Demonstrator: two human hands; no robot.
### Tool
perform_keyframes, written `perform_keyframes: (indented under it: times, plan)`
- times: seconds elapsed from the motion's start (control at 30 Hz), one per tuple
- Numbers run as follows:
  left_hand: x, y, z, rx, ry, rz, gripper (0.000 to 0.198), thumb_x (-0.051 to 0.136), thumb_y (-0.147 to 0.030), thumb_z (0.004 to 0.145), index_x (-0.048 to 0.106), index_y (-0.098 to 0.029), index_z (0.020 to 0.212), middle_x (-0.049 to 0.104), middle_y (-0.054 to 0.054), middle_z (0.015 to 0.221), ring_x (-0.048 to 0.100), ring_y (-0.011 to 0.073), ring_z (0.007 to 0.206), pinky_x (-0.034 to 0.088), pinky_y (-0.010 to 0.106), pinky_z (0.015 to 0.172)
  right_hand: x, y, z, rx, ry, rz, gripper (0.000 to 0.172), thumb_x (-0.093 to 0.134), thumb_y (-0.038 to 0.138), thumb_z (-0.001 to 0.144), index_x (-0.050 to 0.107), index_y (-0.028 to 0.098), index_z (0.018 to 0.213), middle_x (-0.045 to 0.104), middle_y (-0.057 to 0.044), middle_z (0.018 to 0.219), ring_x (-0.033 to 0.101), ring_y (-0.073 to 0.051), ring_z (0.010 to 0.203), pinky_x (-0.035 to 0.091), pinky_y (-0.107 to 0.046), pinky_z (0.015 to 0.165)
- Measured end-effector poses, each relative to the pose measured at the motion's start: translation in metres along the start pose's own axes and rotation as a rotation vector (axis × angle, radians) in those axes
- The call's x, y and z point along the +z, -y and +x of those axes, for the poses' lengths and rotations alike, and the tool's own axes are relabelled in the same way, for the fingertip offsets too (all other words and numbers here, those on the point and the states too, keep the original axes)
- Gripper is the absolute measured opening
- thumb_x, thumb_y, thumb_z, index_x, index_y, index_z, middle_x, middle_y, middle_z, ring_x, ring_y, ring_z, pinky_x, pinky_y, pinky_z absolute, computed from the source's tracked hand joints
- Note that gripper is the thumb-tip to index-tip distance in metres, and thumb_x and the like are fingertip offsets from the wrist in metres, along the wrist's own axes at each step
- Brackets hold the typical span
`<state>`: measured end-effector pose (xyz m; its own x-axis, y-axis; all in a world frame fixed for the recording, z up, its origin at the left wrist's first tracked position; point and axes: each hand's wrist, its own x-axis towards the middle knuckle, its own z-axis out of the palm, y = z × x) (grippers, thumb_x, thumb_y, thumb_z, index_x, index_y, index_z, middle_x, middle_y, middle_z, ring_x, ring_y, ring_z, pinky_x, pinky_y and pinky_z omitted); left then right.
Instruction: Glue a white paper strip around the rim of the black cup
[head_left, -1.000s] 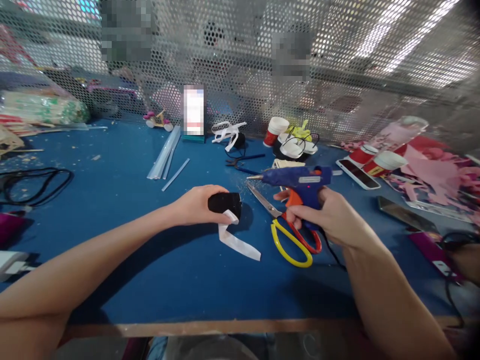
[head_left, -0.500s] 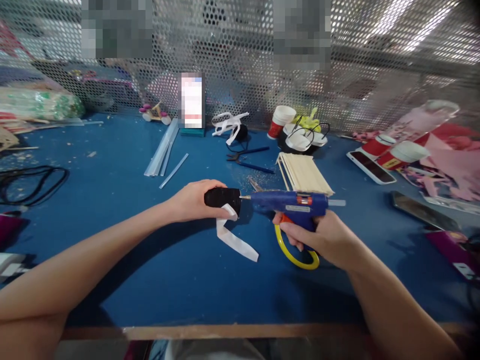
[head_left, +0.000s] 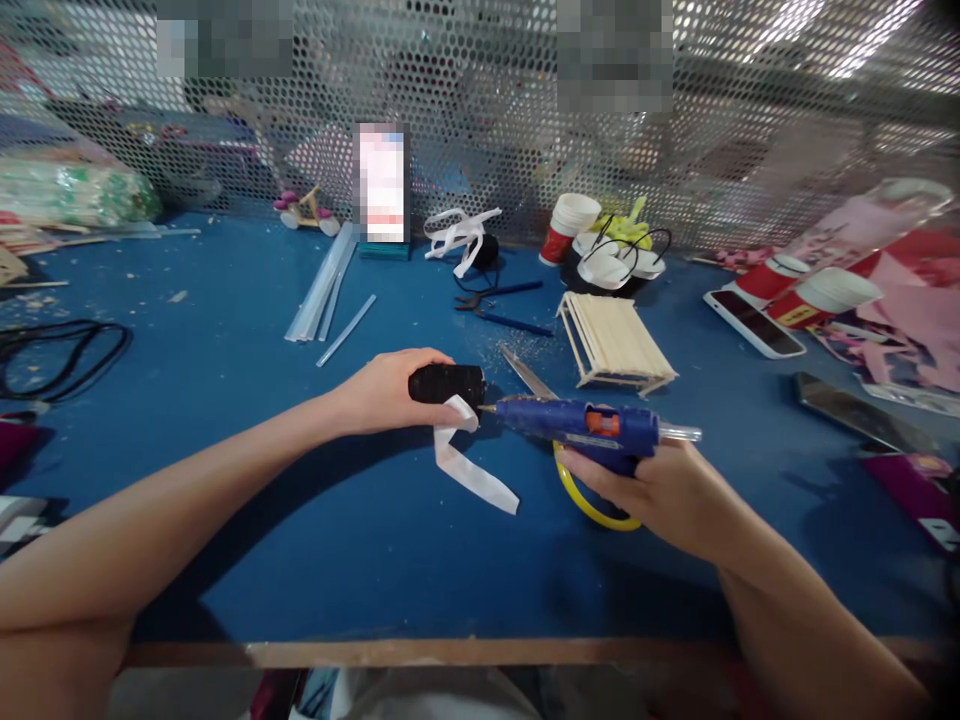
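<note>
My left hand (head_left: 390, 393) is closed around a black cylinder (head_left: 448, 384) lying on its side, its end facing right. From that end a white ribbon strip (head_left: 480, 478) hangs, its tail resting on the blue table (head_left: 360, 560). My right hand (head_left: 667, 490) grips a blue hot glue gun (head_left: 577, 425), with a clear glue stick (head_left: 681, 433) poking out the back. The nozzle points left, at or very near the cylinder's right end; whether it touches I cannot tell. Beneath the gun lie scissors with yellow handles (head_left: 600, 512), partly covered.
A small slatted wooden stand (head_left: 619, 338) sits behind the glue gun. Pliers (head_left: 506, 308), clear glue sticks (head_left: 324, 285) and paper cups (head_left: 570, 225) are farther back, before a perforated metal screen (head_left: 480, 130). Phones (head_left: 756, 322) and pink scraps lie at right, a black cable (head_left: 64, 355) at left.
The glue gun has tilted and its nozzle has shifted slightly lower along the cylinder's end. My left hand still holds the cylinder. The whole view has moved a little.
</note>
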<state>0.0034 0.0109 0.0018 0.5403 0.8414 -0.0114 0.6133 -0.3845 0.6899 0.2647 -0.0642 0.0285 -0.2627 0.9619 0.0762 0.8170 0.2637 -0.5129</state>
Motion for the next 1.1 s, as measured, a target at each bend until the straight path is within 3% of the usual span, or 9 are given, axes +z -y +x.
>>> perform_keyframes:
  times: [0.17, 0.3, 0.53, 0.63, 0.83, 1.1]
  plan:
    - [0.001, -0.001, 0.0, 0.021, -0.02, 0.036, 0.061, 0.061, -0.058, 0.063, 0.054, -0.022, 0.112, 0.061, 0.004, 0.106, 0.057, 0.0202, 0.093, 0.043, 0.03, 0.079, -0.004, 0.002, 0.005, -0.135, -0.057, -0.096, 0.025, 0.051, 0.035, 0.077, 0.066, 0.02, 0.063, 0.044, 0.002, 0.038, 0.038, -0.01, 0.032, 0.037, -0.022, 0.035]
    - [0.002, -0.001, -0.001, 0.075, -0.04, 0.082, 0.061, 0.06, -0.059, 0.064, 0.055, -0.02, 0.111, 0.062, 0.005, 0.105, 0.057, 0.0202, 0.093, 0.043, 0.03, 0.079, -0.007, -0.002, 0.006, -0.27, -0.042, -0.224, 0.028, 0.048, 0.033, 0.08, 0.069, 0.021, 0.067, 0.038, 0.002, 0.033, 0.045, -0.014, 0.037, 0.041, -0.024, 0.041]
    - [0.004, -0.003, -0.004, 0.163, -0.065, 0.133, 0.06, 0.06, -0.059, 0.064, 0.055, -0.02, 0.11, 0.062, 0.006, 0.104, 0.057, 0.0197, 0.095, 0.043, 0.03, 0.081, -0.003, -0.006, 0.006, -0.252, -0.148, -0.317, 0.032, 0.046, 0.038, 0.081, 0.07, 0.02, 0.072, 0.024, 0.005, 0.028, 0.03, -0.012, 0.027, 0.034, -0.027, 0.035]
    - [0.004, -0.004, -0.005, 0.191, -0.073, 0.141, 0.059, 0.061, -0.057, 0.065, 0.054, -0.02, 0.111, 0.061, 0.006, 0.105, 0.056, 0.0192, 0.096, 0.042, 0.03, 0.082, -0.002, -0.004, 0.007, -0.163, -0.151, -0.253, 0.029, 0.047, 0.037, 0.08, 0.069, 0.02, 0.072, 0.03, 0.004, 0.03, 0.031, -0.011, 0.028, 0.033, -0.026, 0.034]
    - [0.005, -0.003, -0.006, 0.233, -0.077, 0.159, 0.059, 0.062, -0.054, 0.066, 0.052, -0.02, 0.113, 0.061, 0.007, 0.104, 0.056, 0.0192, 0.096, 0.043, 0.03, 0.082, 0.001, -0.002, 0.01, -0.035, -0.138, -0.091, 0.022, 0.053, 0.035, 0.076, 0.067, 0.019, 0.071, 0.054, -0.001, 0.044, 0.048, -0.013, 0.038, 0.039, -0.025, 0.038]
    - [0.004, -0.003, -0.004, 0.141, -0.044, 0.063, 0.059, 0.063, -0.056, 0.064, 0.056, -0.02, 0.11, 0.062, 0.006, 0.105, 0.057, 0.0201, 0.095, 0.042, 0.03, 0.083, 0.003, -0.017, 0.003, -0.191, -0.108, -0.195, 0.028, 0.049, 0.039, 0.078, 0.068, 0.02, 0.08, 0.055, -0.002, 0.047, 0.049, -0.014, 0.044, 0.038, -0.026, 0.045]
